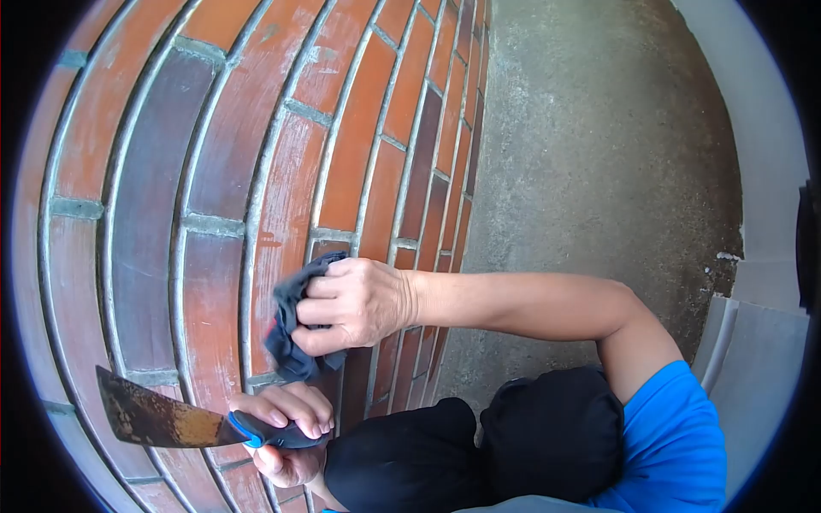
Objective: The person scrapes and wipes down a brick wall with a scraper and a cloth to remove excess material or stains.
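Observation:
My right hand (357, 306) is closed around a crumpled dark grey cloth (295, 342), which it holds against the brick wall (205, 299). My left hand (286, 419), lower in the view, grips the dark, blue-trimmed handle of a scraper (167, 419). Its broad blade is worn and stained brown, pointing left in front of the bricks. Pale whitish smears mark several of the red and purplish bricks. The cloth hides the bricks behind it.
Grey mortar joints run between the bricks. A rough concrete floor (590, 171) lies along the wall's base. Pale sheeting (765, 342) borders it on the right. My bent knees in black trousers (547, 432) are close below my right forearm.

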Tool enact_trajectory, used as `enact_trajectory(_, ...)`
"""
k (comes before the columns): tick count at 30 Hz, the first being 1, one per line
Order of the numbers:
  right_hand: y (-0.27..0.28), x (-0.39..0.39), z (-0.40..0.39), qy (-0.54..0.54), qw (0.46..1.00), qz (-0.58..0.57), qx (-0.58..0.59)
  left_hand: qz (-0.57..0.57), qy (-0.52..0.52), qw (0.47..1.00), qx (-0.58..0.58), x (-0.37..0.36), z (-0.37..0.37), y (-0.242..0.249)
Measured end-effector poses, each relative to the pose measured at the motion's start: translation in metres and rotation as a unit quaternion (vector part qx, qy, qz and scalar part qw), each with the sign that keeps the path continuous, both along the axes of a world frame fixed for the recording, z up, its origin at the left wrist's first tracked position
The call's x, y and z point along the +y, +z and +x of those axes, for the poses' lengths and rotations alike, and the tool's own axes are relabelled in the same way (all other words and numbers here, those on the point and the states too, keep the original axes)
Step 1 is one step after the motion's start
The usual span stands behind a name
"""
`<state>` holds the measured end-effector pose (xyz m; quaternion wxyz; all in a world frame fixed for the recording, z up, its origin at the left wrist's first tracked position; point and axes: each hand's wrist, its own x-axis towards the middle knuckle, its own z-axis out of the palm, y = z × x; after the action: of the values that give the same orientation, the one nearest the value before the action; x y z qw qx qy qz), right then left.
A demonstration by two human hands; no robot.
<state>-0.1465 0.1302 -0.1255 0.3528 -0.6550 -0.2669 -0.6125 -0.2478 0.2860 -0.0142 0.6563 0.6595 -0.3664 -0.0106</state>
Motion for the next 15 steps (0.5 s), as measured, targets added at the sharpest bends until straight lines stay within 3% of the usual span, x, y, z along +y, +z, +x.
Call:
enact_trajectory(2, 0.002, -0.009, 0.027, -0.027, 0.997, -0.001, -0.066, -0.027, -0.002, 1.000, 0.014, 0.007, 0.000, 0.000)
enact_trajectory(4, 0.022, -0.064, 0.079, -0.124, 0.981, 0.150, 0.002, -0.044, 0.007, 0.999, 0.028, 0.017, -0.001, -0.002)
enact_trajectory(5, 0.028, -0.092, 0.093, -0.125, 0.949, 0.248, 0.150, -0.053, 0.018, 0.998, 0.034, 0.024, -0.004, -0.007)
enact_trajectory(6, 0.031, -0.123, 0.121, -0.177, 0.915, 0.307, 0.194, -0.063, 0.028, 0.997, 0.036, 0.029, -0.006, -0.012)
enact_trajectory(7, 0.032, -0.147, 0.150, -0.054, 0.892, 0.408, 0.185, -0.071, 0.038, 0.996, 0.036, 0.034, -0.005, -0.014)
enact_trajectory(9, 0.038, -0.145, 0.155, -0.078, 0.882, 0.435, 0.163, -0.061, 0.039, 0.997, 0.018, 0.036, -0.004, -0.010)
enact_trajectory(11, 0.041, -0.107, 0.115, -0.143, 0.913, 0.328, 0.197, -0.050, 0.038, 0.998, -0.003, 0.034, -0.002, -0.012)
enact_trajectory(12, 0.044, -0.072, 0.094, -0.092, 0.935, 0.300, 0.163, -0.053, 0.041, 0.998, 0.001, 0.031, -0.002, -0.011)
enact_trajectory(14, 0.042, -0.001, 0.033, -0.069, 0.991, 0.111, 0.004, -0.078, 0.021, 0.997, 0.011, 0.028, -0.001, -0.010)
enact_trajectory(15, 0.034, 0.030, 0.004, -0.004, 0.999, 0.049, -0.008, -0.090, 0.012, 0.996, 0.015, 0.026, -0.001, -0.010)
